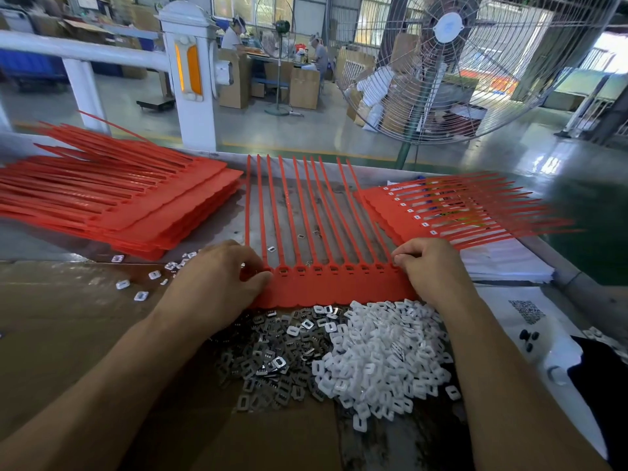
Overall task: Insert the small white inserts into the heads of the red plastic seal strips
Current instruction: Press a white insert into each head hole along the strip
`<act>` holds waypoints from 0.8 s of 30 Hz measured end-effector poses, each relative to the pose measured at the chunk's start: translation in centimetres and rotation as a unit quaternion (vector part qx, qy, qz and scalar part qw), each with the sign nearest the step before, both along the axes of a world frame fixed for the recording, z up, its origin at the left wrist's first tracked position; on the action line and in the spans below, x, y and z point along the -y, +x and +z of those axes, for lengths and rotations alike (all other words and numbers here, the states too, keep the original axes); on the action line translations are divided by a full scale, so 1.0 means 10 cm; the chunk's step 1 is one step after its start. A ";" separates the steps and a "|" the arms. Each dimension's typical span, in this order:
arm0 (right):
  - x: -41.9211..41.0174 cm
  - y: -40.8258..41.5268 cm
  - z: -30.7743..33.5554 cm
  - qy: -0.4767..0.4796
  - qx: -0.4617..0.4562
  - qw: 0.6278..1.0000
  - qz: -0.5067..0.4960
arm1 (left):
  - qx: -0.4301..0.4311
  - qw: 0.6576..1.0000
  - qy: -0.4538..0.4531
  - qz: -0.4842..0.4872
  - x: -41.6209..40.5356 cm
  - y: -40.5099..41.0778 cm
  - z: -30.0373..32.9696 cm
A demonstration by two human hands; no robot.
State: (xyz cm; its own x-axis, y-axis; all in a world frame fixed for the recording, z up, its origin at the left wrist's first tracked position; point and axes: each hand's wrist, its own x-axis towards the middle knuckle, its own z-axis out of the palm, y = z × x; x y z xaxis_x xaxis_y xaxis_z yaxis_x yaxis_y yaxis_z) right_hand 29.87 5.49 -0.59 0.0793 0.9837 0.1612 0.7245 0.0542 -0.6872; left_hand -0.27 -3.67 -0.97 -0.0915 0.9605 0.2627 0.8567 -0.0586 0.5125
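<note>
Big fan standing beyond the surface. Stack of red seal strips at left, another stack at right. Joined sheet of strips flat in the middle, tails pointing away. Left hand pinching the sheet's left-end head, right hand curled on its right end. Heap of white inserts just nearer, grey metal clips beside it.

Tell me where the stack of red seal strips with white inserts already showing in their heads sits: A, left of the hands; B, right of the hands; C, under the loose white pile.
B: the fitted stack lies beyond the right hand, a row of white inserts showing in its heads.
</note>
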 end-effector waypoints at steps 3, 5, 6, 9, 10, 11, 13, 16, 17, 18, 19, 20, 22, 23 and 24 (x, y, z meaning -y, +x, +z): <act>-0.01 0.00 0.00 -0.003 0.012 1.000 0.002 | -0.003 1.000 -0.002 -0.001 0.00 0.00 0.00; -0.01 0.01 0.00 -0.006 0.015 1.000 0.003 | -0.003 1.000 -0.002 -0.001 0.00 0.00 0.00; -0.01 0.01 0.00 -0.006 0.015 1.000 0.003 | -0.004 1.000 -0.003 0.000 0.00 0.00 0.01; 0.00 0.01 0.01 -0.010 0.006 1.000 0.002 | -0.010 1.000 -0.006 0.003 0.00 0.01 0.01; 0.00 0.01 0.02 -0.012 0.003 1.000 0.001 | -0.010 1.000 -0.007 0.004 0.00 0.01 0.01; 0.00 0.01 0.02 -0.015 0.000 1.000 0.001 | -0.009 1.000 -0.007 0.004 0.00 0.01 0.00; 0.00 0.00 0.02 -0.022 -0.006 1.000 -0.005 | -0.009 1.000 -0.007 0.004 0.00 0.00 0.00; -0.01 -0.01 0.02 -0.032 -0.015 0.999 -0.023 | -0.009 1.000 -0.010 0.003 0.00 0.00 0.01; -0.01 -0.02 0.02 -0.034 -0.013 0.999 -0.030 | -0.008 1.000 -0.009 0.003 0.00 0.00 0.01; -0.01 -0.03 0.03 -0.035 -0.012 0.999 -0.036 | -0.007 1.000 -0.008 0.003 0.00 0.01 0.01; -0.01 -0.03 0.03 -0.036 -0.015 0.998 -0.040 | -0.006 1.000 -0.008 0.003 0.00 0.01 0.01; -0.01 -0.03 0.03 -0.037 -0.019 0.998 -0.040 | -0.005 1.000 -0.007 0.004 0.00 0.01 0.01; -0.01 -0.02 0.02 -0.038 -0.031 0.998 -0.039 | -0.003 1.000 -0.007 0.007 0.00 0.02 0.02; -0.01 -0.01 0.02 -0.038 -0.038 0.998 -0.041 | -0.002 1.000 -0.008 0.007 0.00 0.02 0.02; -0.01 0.00 0.02 -0.038 -0.042 0.998 -0.043 | -0.002 1.000 -0.009 0.007 0.00 0.02 0.02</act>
State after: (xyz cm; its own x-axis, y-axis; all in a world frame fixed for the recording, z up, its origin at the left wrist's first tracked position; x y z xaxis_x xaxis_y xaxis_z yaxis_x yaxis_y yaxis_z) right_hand 29.85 5.57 -0.35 0.1732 0.9819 0.0765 0.6645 -0.0592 -0.7450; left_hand -0.11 -3.71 -0.76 -0.1049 0.9637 0.2457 0.8591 -0.0367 0.5105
